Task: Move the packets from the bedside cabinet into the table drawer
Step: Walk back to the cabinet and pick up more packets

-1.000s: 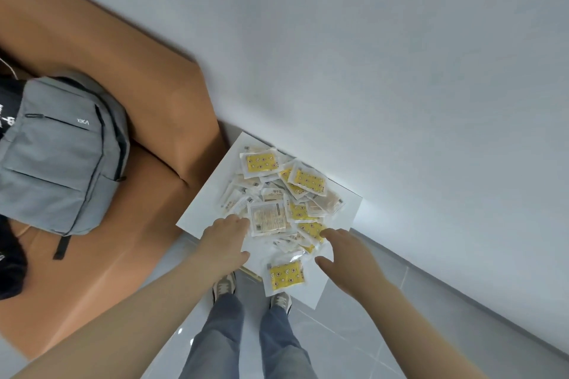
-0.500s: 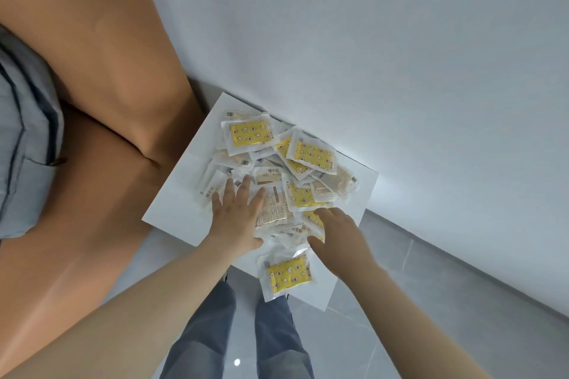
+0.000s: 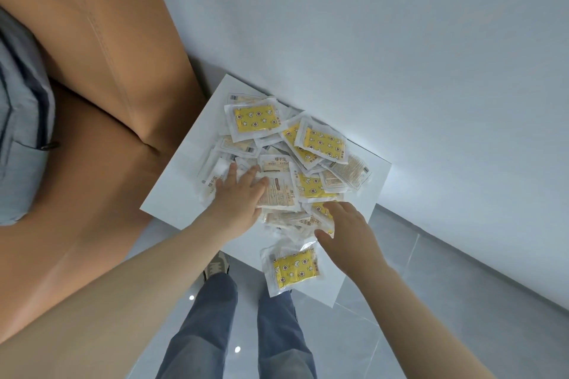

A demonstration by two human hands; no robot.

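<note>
White bedside cabinet (image 3: pixel 184 188) holds heaped packets (image 3: pixel 295 169); both hands, left (image 3: pixel 238 194) and right (image 3: pixel 348 234), spread flat on heap.

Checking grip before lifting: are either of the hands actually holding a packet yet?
Nothing is lifted. The left hand lies flat on the packet pile; the right hand touches its near edge.

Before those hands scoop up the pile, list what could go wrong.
1. The lone yellow packet lies at the near edge of the white cabinet top; a sweep may knock it to the floor.
2. The pile is loose and overlapping; with the left hand flat on it and the right hand at its near side, a large scoop may shed slippery packets.
</note>
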